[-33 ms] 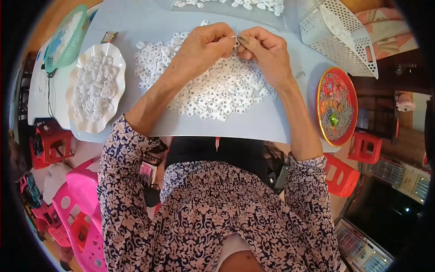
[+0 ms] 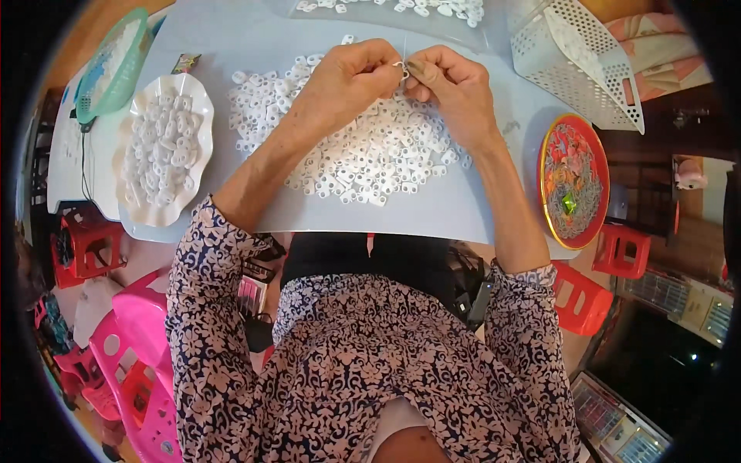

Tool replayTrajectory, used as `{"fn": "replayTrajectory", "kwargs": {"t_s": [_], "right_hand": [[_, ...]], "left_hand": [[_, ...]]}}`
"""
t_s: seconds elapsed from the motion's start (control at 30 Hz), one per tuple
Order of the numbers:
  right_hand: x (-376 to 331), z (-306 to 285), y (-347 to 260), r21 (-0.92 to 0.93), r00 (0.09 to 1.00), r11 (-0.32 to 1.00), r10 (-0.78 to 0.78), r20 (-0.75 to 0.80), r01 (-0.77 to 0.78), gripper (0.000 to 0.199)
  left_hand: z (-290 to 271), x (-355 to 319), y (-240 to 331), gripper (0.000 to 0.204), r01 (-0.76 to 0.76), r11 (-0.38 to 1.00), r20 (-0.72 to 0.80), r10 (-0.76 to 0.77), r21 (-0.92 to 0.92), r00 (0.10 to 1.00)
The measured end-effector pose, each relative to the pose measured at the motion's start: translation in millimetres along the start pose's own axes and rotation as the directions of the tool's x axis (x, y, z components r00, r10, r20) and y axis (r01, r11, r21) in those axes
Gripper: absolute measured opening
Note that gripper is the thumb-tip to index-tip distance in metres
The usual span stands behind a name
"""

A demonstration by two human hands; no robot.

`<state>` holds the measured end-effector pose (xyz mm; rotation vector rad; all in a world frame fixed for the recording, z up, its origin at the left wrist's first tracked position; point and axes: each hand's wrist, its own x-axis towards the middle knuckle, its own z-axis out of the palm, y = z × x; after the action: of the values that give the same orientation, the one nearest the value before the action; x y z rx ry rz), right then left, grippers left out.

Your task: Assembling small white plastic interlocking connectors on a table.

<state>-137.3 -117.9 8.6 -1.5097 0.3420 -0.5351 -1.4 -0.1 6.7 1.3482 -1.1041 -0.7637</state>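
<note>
Over the far side of a pile of small white plastic pieces with holes (image 2: 370, 158), my two hands meet fingertip to fingertip. My left hand (image 2: 351, 81) is closed, pinching one small white plastic piece (image 2: 401, 69) between thumb and forefinger. My right hand (image 2: 459, 89) is closed too, its thumb and forefinger pressed together against that piece. A thin wire-like strand (image 2: 405, 48) stands up from between the fingertips, seemingly in the right pinch. Its lower end is hidden by the fingers.
On the pale table (image 2: 255, 208), a scalloped white dish (image 2: 204, 147) of white pieces stands left and a red, gold-rimmed bowl (image 2: 542, 185) of thin grey pieces right. A white perforated basket (image 2: 617, 108) and a clear tray (image 2: 386, 17) lie beyond. A green basket (image 2: 137, 54) sits far left.
The thin strand now shows upright above the fingertips, where it was not visible before. Both hands have kept nearly the same place and pinch.
</note>
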Motion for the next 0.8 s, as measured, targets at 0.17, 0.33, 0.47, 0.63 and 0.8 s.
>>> {"fn": "replayTrajectory", "kwargs": {"t_s": [0.17,0.33,0.47,0.63,0.8], "right_hand": [[1,1,5,-0.027,0.999,0.999,-0.024,-0.038,0.023,0.015],[1,5,9,-0.092,0.99,0.991,-0.104,-0.095,0.095,0.017],[-1,7,-3,-0.074,0.992,0.997,-0.032,-0.121,0.023,0.018],[-1,5,-2,-0.098,0.995,0.995,-0.029,-0.1,0.019,0.019],[-1,6,0,-0.095,0.99,0.993,-0.077,-0.121,0.065,0.017]], "left_hand": [[5,-3,5,0.013,-0.083,0.991,-0.008,0.084,0.108,0.996],[7,-2,3,0.01,-0.193,0.949,-0.049,0.211,0.249,0.976],[5,-1,-1,0.011,-0.047,0.996,-0.06,0.052,0.081,0.997],[5,-1,-6,0.013,-0.042,0.999,-0.051,0.043,0.025,0.998],[8,0,-6,0.013,-0.062,0.998,-0.068,0.062,0.014,0.996]]}}
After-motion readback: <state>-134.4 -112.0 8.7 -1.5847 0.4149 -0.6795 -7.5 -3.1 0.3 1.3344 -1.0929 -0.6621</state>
